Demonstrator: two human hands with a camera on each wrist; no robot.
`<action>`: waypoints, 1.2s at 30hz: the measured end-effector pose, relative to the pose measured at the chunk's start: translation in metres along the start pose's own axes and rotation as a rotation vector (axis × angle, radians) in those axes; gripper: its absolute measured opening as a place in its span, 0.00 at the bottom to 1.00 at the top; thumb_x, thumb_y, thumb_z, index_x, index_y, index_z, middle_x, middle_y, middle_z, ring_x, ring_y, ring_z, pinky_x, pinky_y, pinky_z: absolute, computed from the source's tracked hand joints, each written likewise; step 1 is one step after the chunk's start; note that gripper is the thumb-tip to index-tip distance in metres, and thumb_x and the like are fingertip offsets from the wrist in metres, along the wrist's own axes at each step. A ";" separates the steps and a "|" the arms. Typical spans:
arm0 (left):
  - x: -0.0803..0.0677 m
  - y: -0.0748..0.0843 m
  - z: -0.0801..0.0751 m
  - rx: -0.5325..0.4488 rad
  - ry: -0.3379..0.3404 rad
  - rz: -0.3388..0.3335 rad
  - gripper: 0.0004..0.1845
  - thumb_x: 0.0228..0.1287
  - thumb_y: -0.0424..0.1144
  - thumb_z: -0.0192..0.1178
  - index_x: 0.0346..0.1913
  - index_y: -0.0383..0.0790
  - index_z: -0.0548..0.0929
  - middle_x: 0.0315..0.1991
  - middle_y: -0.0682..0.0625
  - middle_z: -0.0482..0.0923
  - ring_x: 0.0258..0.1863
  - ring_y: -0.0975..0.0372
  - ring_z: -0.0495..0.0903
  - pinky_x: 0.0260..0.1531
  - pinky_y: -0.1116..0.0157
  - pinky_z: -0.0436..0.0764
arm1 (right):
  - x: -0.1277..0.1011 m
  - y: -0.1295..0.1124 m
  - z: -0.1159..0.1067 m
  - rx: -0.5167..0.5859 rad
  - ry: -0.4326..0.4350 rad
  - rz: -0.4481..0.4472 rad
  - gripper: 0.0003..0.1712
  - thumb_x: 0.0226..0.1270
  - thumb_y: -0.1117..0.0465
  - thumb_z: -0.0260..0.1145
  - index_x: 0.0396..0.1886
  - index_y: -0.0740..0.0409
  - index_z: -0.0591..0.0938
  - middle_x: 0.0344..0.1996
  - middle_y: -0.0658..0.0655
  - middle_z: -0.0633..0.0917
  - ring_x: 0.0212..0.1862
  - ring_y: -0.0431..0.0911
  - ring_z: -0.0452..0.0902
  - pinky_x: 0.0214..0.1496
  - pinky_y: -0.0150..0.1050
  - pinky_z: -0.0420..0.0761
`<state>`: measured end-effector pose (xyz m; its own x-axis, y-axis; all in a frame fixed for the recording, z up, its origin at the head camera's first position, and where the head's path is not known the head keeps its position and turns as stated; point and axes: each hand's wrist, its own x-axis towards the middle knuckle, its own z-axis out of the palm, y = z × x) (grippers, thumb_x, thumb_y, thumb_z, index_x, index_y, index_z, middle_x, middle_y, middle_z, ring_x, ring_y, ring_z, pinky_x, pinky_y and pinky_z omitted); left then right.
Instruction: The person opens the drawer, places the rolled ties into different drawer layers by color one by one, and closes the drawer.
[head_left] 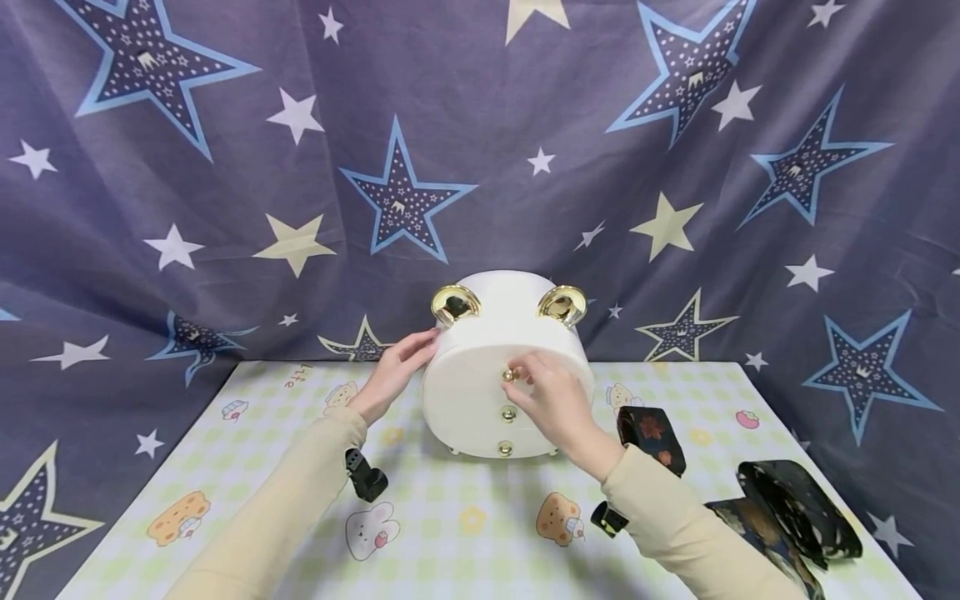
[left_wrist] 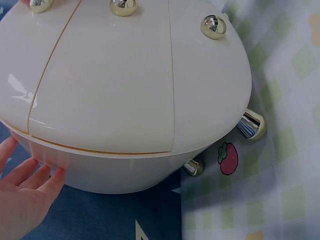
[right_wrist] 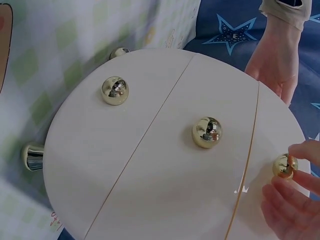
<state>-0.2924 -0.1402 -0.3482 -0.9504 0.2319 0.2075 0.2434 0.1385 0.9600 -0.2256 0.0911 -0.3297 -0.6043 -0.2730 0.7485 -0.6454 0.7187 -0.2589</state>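
Head view shows us a glossy white drawer box (head_left: 506,367), round-fronted like a drum laid on its side, standing on short gold feet at the far middle of a checked table mat (head_left: 450,533) printed with cartoon animals. Two shiny gold ear-shaped ornaments (head_left: 455,303) sit on its top. Down its smooth face we see three small gold ball knobs, one per drawer: the top knob (head_left: 511,374), a middle knob (head_left: 508,412) and a bottom knob (head_left: 505,449).

Our right hand (head_left: 551,400) pinches the top knob between thumb and fingertips, the other fingers curled loosely. In the right wrist view the same knob (right_wrist: 285,166) gleams between those fingertips, and thin seams divide the face into three drawer fronts, all lying flush.

Our left hand (head_left: 393,375) lies flat against the box's left side, fingers straight and gripping nothing; the left wrist view shows the fingertips (left_wrist: 35,175) pressing the curved white wall.

Right of the box lie dark floral fabric pieces (head_left: 787,504), soft and crumpled. Behind hangs a wrinkled purple star-printed cloth (head_left: 225,167).
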 end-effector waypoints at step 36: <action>0.001 -0.006 0.001 0.029 0.025 0.032 0.22 0.64 0.40 0.51 0.59 0.33 0.67 0.62 0.43 0.63 0.60 0.54 0.62 0.61 0.60 0.60 | -0.008 -0.012 0.001 -0.110 0.118 -0.114 0.14 0.38 0.65 0.72 0.23 0.57 0.73 0.18 0.49 0.77 0.19 0.39 0.71 0.14 0.27 0.67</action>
<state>-0.2943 -0.1397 -0.3541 -0.9465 0.2124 0.2430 0.2788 0.1591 0.9471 -0.2137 0.0842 -0.3332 -0.4675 -0.2842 0.8371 -0.6474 0.7549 -0.1053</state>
